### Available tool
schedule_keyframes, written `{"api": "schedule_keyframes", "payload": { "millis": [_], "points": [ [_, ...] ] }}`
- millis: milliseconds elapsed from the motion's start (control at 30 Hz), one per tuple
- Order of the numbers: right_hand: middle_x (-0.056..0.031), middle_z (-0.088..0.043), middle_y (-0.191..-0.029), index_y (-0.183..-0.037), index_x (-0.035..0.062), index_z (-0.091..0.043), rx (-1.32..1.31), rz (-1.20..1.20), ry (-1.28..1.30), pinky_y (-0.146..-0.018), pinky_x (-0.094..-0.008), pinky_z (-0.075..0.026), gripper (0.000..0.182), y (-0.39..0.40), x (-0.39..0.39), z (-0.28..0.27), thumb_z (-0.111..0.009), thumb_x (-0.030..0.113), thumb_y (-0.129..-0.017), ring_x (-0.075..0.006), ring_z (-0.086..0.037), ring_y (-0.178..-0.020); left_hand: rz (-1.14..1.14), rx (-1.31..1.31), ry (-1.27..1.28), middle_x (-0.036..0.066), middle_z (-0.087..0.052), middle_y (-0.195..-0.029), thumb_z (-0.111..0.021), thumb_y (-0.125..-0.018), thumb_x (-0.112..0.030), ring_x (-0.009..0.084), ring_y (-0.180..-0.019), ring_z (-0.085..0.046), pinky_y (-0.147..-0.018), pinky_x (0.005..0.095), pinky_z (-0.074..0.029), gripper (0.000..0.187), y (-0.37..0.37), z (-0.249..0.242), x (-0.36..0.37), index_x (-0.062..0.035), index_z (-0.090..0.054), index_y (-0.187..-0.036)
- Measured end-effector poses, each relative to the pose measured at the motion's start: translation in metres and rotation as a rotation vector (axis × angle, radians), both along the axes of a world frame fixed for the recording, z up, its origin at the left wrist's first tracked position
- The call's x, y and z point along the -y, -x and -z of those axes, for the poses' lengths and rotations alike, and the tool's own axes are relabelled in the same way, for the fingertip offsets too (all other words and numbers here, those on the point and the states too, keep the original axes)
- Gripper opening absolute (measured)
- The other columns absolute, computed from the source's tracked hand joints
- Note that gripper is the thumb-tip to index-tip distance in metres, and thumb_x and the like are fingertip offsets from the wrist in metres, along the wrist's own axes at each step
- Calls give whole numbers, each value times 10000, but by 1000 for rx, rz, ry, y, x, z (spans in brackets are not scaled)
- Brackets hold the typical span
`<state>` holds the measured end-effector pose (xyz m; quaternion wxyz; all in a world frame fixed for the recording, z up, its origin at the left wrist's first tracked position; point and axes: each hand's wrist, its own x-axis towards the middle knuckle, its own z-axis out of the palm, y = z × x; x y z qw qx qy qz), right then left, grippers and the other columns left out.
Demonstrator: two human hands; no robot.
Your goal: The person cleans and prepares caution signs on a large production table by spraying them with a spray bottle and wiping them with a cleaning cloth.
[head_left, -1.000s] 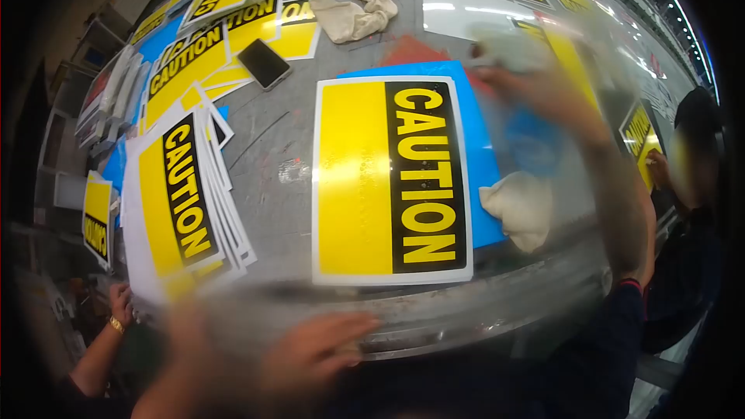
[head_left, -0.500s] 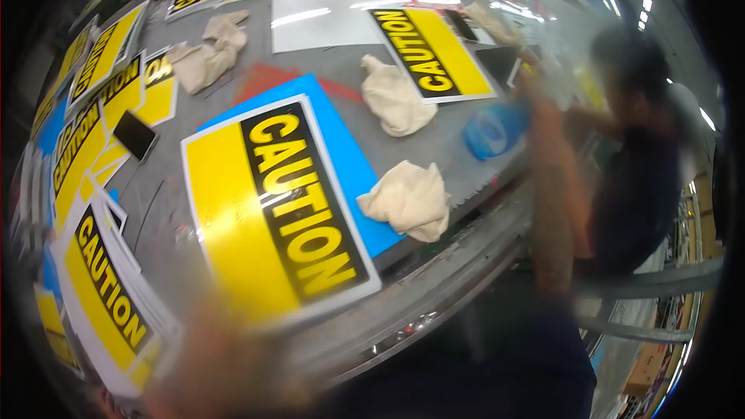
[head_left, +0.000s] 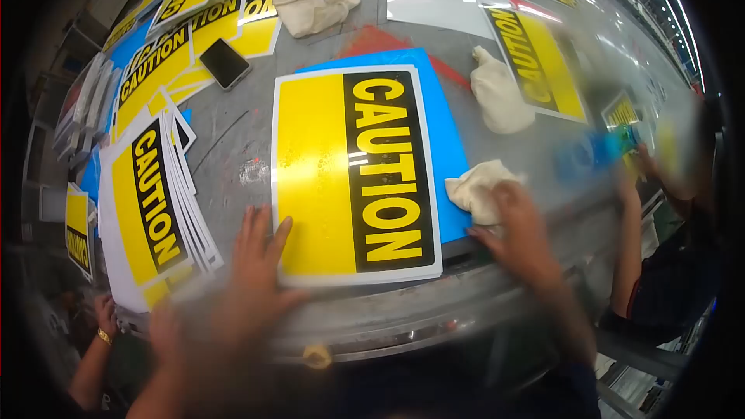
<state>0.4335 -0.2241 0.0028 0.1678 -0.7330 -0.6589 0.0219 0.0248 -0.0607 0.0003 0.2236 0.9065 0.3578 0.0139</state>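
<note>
A yellow and black CAUTION sign [head_left: 314, 178] lies on a blue sheet [head_left: 446, 163] at the table's front edge. At the sign's lower left corner is my left hand [head_left: 260, 279], its fingers spread and nothing in its grasp. My right hand [head_left: 520, 233] is at a crumpled cream cloth [head_left: 475, 186] just right of the blue sheet, fingers curved over the cloth's right side. Another cream cloth [head_left: 500, 93] lies farther back, beside a second CAUTION sign [head_left: 543, 62].
Stacked CAUTION signs [head_left: 143, 209] lie at the left, near a black phone [head_left: 225, 64]. A co-worker's arm [head_left: 630, 240] is at the right, by a blurred blue bottle [head_left: 586, 157]. Another person's hand [head_left: 105, 314] with a gold watch shows at lower left.
The view has shifted. My right hand has come from the blue bottle at the right to the near cloth. My left hand, blurred before, now shows spread beside the sign.
</note>
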Motion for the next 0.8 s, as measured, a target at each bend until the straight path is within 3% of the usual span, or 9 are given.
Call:
{"api": "schedule_keyframes", "payload": {
  "millis": [100, 200, 267, 300, 367, 433, 567, 667, 800],
  "points": [
    [-150, -729, -1119, -1240, 25, -737, -376, 30, -117, -807, -408, -571, 411, -30, -36, 6, -889, 236, -921, -290, -721, -924, 38, -16, -44, 278, -213, -1797, -1025, -704, -347, 520, -1681, -119, -1341, 634, -218, 1244, -6, -1, -5, -122, -351, -1725],
    [-156, -755, -1010, -1224, 14, -737, -601, 52, -305, -806, -404, -572, 371, -1, -94, -64, -865, 237, -957, -321, -748, -906, 29, -23, -47, 271, -230, -1792, -1025, -708, -346, 520, -1680, -121, -1337, 647, -217, 1241, -3, -4, 0, -125, -350, -1725],
    [-174, -755, -1107, -1236, 6, -728, -662, -60, -195, -844, -407, -571, 365, 11, -127, -69, -844, 240, -981, -326, -748, -987, 1, -37, -31, 269, -237, -1790, -1025, -708, -347, 523, -1679, -125, -1337, 647, -219, 1241, -1, -4, 3, -120, -350, -1724],
    [-176, -744, -1168, -1250, 12, -724, -368, -129, -422, -920, -425, -563, 371, 13, -140, -24, -830, 254, -990, -326, -728, -1083, -11, -39, -21, 268, -240, -1789, -1025, -707, -348, 524, -1678, -128, -1337, 646, -221, 1241, 0, -3, 5, -118, -351, -1723],
    [-213, -642, -1436, -1356, 44, -695, -139, -423, -147, -1185, -545, -453, 384, 33, -149, 7, -762, 169, -999, -393, -586, -1381, -19, -19, -24, 273, -261, -1777, -993, -757, -363, 535, -1668, -154, -1327, 655, -230, 1170, 3, -1, 8, -82, -370, -1706],
    [-231, -478, -1667, -1526, 26, -570, 49, -606, -60, -1346, -558, -266, 533, 55, -129, 42, -636, 26, -997, -408, -356, -1636, -37, -12, -30, 276, -273, -1771, -974, -785, -371, 540, -1662, -168, -1319, 664, -235, 1129, 8, 7, 10, -63, -382, -1696],
    [-225, -387, -1757, -1675, 103, -447, -271, -762, 194, -1377, -544, -188, 705, 76, -71, 33, -676, 128, -1009, -395, -318, -1664, -53, -38, -17, 279, -284, -1767, -924, -837, -435, 539, -1659, -176, -1320, 683, -188, 1075, 9, 11, 11, -40, -393, -1684],
    [-201, -396, -1751, -1634, 95, -494, -133, -621, 155, -1349, -557, -267, 683, 52, -106, 25, -724, 217, -1002, -378, -331, -1654, -48, -45, -4, 268, -279, -1775, -919, -815, -508, 529, -1670, -154, -1331, 674, -161, 1122, 8, 13, 5, -34, -391, -1684],
    [-210, -345, -1772, -1658, 123, -466, 32, -627, 127, -1350, -603, -218, 695, 46, -128, 21, -686, 253, -1012, -448, -248, -1668, -93, -7, 13, 263, -272, -1784, -924, -792, -569, 521, -1678, -139, -1337, 668, -154, 1156, 11, 18, 3, -47, -402, -1682]
  ]
}}
